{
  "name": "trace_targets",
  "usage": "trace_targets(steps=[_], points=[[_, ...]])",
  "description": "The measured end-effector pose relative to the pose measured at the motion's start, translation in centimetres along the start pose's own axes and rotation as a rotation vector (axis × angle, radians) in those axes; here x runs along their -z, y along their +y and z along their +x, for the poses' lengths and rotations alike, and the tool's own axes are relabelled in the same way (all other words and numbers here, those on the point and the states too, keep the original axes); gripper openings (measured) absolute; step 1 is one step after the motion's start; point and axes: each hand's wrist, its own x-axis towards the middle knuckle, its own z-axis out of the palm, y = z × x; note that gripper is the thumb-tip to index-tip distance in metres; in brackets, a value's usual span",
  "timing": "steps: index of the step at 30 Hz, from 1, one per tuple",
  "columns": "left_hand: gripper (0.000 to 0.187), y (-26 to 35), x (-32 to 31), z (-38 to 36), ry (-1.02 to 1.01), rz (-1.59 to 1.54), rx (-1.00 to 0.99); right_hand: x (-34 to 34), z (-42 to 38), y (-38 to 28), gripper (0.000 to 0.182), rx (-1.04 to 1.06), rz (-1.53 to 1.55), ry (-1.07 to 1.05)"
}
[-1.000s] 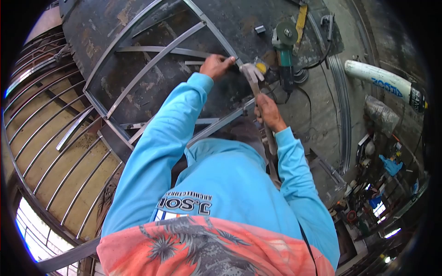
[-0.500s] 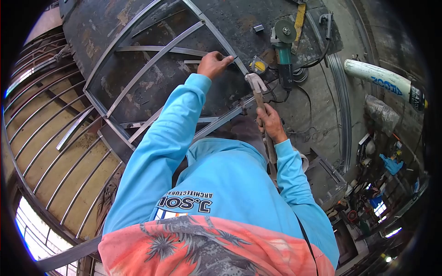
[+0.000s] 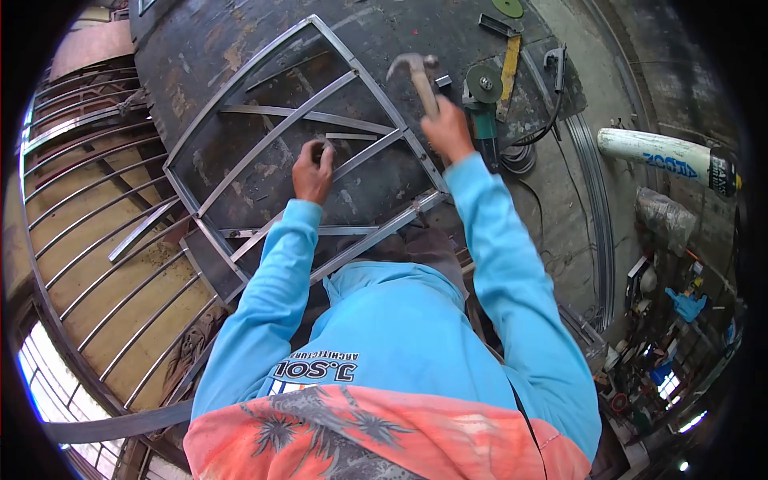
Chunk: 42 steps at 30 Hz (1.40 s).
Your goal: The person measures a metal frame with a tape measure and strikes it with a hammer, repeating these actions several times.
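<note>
My right hand (image 3: pixel 448 133) is wrapped round the wooden handle of a claw hammer (image 3: pixel 424 90), raised over the right side of the metal frame. The hammer's head is slightly blurred. My left hand (image 3: pixel 313 173) is above the middle of the frame, thumb and fingers drawn together; whatever they may pinch is too small to make out. Below both hands lies the frame (image 3: pixel 280 126), made of silvery bars with curved crosspieces. A short flat metal strip (image 3: pixel 352 137) rests inside it, just right of my left fingertips.
An angle grinder (image 3: pixel 485 104) with its cable lies right of the frame on the dark work table (image 3: pixel 384 28), beside a yellow bar (image 3: pixel 509 76). A curved barred grille (image 3: pixel 104 216) stands at left. Long metal rods (image 3: pixel 596 216) and a white tube (image 3: pixel 652 148) are at right.
My left hand has drawn back from the frame's right bar toward its middle. My right hand has lifted the hammer up and away from my body. The view has shifted slightly.
</note>
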Motion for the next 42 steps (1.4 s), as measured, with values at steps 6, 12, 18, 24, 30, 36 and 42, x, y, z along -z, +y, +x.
trace_targets(steps=[6, 12, 18, 24, 30, 36, 42], points=[[0.030, 0.0, 3.6, -5.5, 0.081, -0.052, -0.028, -2.4, 11.5, -0.2, 0.030, 0.085, -0.406, -0.060], [0.036, -0.8, 5.3, -10.0, 0.109, -0.005, 0.033, 0.4, 5.1, 1.0, 0.033, 0.541, -0.669, -0.106], [0.038, 0.3, 3.9, -10.7, 0.106, -0.051, -0.025, 1.9, -2.2, 4.5, 0.029, 0.642, -0.802, -0.443], [0.035, 6.3, 0.1, -10.1, -0.022, -0.206, -0.027, 3.0, -2.2, 5.0, 0.048, 0.586, -0.629, -0.409], [0.037, 9.2, -6.1, -10.6, -0.428, -0.838, 0.480, 8.9, -8.8, 0.8, 0.061, 0.677, 0.030, -0.382], [0.048, 11.8, -10.3, -15.0, -0.551, -1.102, 0.715, 9.3, -17.4, 2.5, 0.085, 0.608, 0.212, -0.429], [0.041, 11.2, -11.6, -18.5, -0.569, -0.774, 0.582, 7.4, -20.8, 6.9, 0.075, 0.299, 0.325, -0.421]])
